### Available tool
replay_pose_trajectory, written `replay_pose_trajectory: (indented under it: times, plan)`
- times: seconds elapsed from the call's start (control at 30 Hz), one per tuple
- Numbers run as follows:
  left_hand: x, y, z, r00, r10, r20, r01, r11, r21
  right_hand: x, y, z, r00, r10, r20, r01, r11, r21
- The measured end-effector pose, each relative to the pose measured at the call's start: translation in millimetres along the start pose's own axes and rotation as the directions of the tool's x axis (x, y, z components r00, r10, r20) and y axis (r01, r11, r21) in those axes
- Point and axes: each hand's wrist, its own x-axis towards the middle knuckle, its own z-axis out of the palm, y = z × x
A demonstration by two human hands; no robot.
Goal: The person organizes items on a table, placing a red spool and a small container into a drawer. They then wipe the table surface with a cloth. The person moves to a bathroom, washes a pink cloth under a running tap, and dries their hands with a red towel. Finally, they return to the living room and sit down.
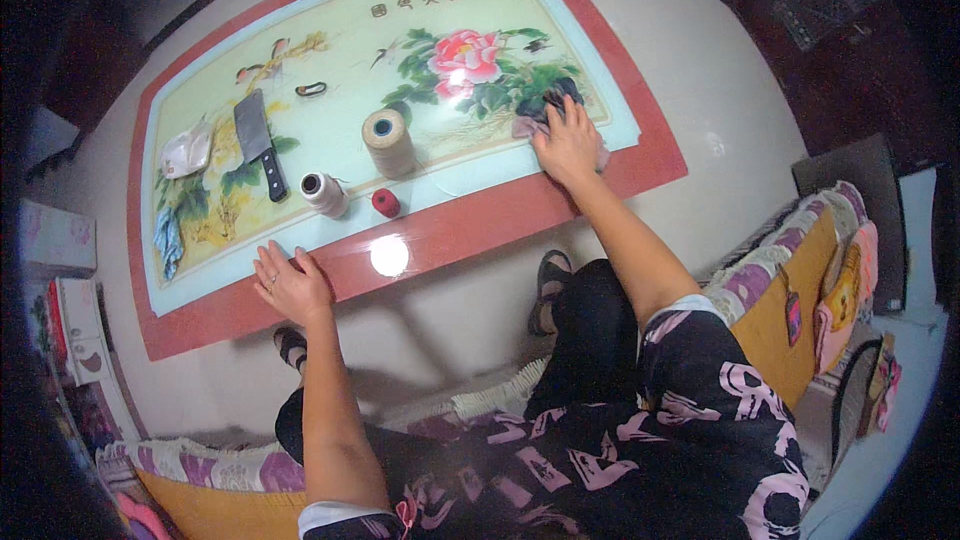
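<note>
My left hand (292, 286) lies flat on the near edge of a table (465, 221) with a red border and a flower-printed top, fingers apart, a ring on one finger. At the right, my right hand (566, 141) rests on a crumpled mauve cloth (529, 127), with a dark bunched item (559, 96) at its fingertips; whether the fingers grip the cloth I cannot tell. Between the hands stand a large beige thread cone (390, 146), a white thread cone (325, 196) and a small red thread spool (385, 202). A cleaver (259, 142) with a black handle lies left of them.
On the table's left are a white plastic packet (187, 150) and a twisted blue cloth (169, 240). A small dark ring-shaped item (310, 89) lies near the middle. A wooden bench (787, 307) with a patterned cover is at the right, and a white cabinet (82, 330) at the left.
</note>
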Motion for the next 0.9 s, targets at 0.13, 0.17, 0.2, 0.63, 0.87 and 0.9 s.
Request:
replay_pose_trajectory:
  times: [0.13, 0.17, 0.2, 0.63, 0.87, 0.9]
  plan:
    - [1.1, -3.4, 5.3, 0.999, 0.026, -0.024, -0.025, 0.999, 0.033, 41.0, -41.3, 14.3, 0.998, -0.056, 0.022, 0.056, 0.998, 0.016]
    - [0.8, -4.9, 6.3, 0.999, 0.024, -0.025, -0.023, 1.000, 0.017, 50.3, -45.1, 16.6, 0.996, -0.082, 0.025, 0.082, 0.996, 0.023]
    - [0.9, -6.3, 6.8, 0.999, 0.025, -0.027, -0.025, 1.000, 0.002, 59.3, -44.5, 20.9, 0.994, -0.105, 0.027, 0.104, 0.994, 0.032]
    - [2.1, -1.3, 4.4, 0.999, -0.023, -0.022, 0.022, 0.997, -0.077, 72.0, -22.7, 27.0, 0.998, -0.059, 0.015, 0.059, 0.998, -0.008]
    - [2.0, -3.1, -0.8, 0.999, -0.041, -0.036, 0.037, 0.995, -0.090, 25.4, -51.8, -24.9, 0.982, -0.112, -0.152, 0.134, 0.980, 0.145]
    - [1.3, -4.1, -1.2, 0.998, -0.043, -0.038, 0.040, 0.995, -0.089, 15.3, -71.7, -42.0, 0.976, -0.084, -0.202, 0.126, 0.971, 0.205]
